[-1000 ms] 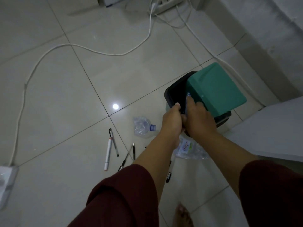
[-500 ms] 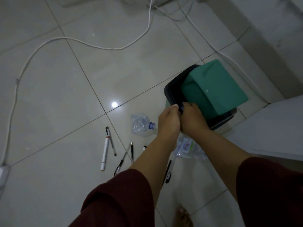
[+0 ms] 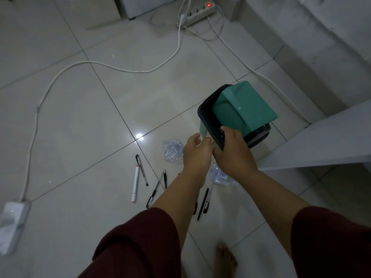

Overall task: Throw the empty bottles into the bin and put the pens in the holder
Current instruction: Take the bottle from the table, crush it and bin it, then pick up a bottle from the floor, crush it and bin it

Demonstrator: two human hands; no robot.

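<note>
My right hand (image 3: pixel 233 151) grips the bin (image 3: pixel 210 117) rim; my left hand (image 3: pixel 195 152), open and empty, hovers beside the crushed bottle (image 3: pixel 171 149) at frame centre.

A home room, probably: pale tiled floor (image 3: pixel 84 121), a lit power strip (image 3: pixel 198 12) trailing white cables (image 3: pixel 60 75), a swing-lid bin (image 3: pixel 241 113), a bare foot (image 3: pixel 225 261).

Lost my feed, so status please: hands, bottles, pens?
Right hand on bin rim, left hand open beside it. Two crushed bottles on floor. Pens scattered there. Cable lies beyond.
</note>
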